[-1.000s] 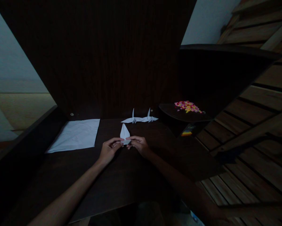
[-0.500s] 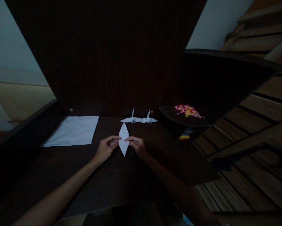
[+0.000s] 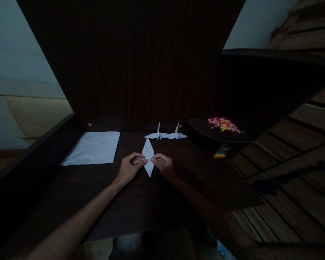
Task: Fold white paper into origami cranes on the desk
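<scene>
A white sheet of paper folded into a long diamond lies upright in my sight, its points toward and away from me, above the dark desktop. My left hand pinches its left edge near the middle, thumb on top. On the opposite edge, my right hand grips the paper with thumb and fingers. Just beyond the diamond's far tip stand two white folded paper cranes, a left crane and a right crane, side by side with wings touching or overlapping.
White paper sheets lie on the desktop to the left, near a raised side board. At right, a curved dark shelf carries a heap of small pink, red and yellow pieces. A tall dark panel closes the back.
My view has shifted slightly, so everything sits further right. Both hands keep hold of the folded paper, and their thumbs have come closer together over its middle.
</scene>
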Demonstrator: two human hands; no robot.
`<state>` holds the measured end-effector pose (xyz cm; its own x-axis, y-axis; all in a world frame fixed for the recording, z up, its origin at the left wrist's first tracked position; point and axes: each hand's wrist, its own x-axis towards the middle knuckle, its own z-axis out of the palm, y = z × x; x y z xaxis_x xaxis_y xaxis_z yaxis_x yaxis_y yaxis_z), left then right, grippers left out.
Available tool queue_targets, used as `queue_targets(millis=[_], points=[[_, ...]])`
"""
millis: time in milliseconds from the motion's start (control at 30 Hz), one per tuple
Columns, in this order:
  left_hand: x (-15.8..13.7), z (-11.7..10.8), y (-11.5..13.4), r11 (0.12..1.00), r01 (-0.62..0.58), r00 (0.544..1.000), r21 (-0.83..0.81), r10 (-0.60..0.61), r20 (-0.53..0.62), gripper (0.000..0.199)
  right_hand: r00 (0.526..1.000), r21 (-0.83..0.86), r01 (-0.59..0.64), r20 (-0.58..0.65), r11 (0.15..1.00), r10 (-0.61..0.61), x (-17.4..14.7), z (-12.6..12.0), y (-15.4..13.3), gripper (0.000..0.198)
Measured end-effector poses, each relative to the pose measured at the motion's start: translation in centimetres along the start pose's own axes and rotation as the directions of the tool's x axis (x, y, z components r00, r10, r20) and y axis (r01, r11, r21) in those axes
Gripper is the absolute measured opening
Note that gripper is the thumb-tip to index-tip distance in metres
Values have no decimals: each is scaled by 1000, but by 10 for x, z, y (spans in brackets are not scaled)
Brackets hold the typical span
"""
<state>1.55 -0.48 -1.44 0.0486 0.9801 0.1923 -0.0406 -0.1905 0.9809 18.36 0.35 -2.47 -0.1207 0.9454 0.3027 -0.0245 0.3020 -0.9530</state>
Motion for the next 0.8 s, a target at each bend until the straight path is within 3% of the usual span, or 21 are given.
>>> queue_targets(millis=[167, 700, 800], points=[[0, 0, -1, 998, -48, 999, -51, 48, -1, 32, 996, 51, -6, -90, 999, 11, 1, 2, 5, 32], [3, 2, -3, 989, -118, 993, -87, 116, -33, 37, 998, 119, 16, -69, 993, -7, 4, 1, 6, 39], [3, 2, -1, 989, -141, 989, -40, 140, -40, 30, 997, 111, 7, -76, 994, 2, 3, 1, 4, 38]])
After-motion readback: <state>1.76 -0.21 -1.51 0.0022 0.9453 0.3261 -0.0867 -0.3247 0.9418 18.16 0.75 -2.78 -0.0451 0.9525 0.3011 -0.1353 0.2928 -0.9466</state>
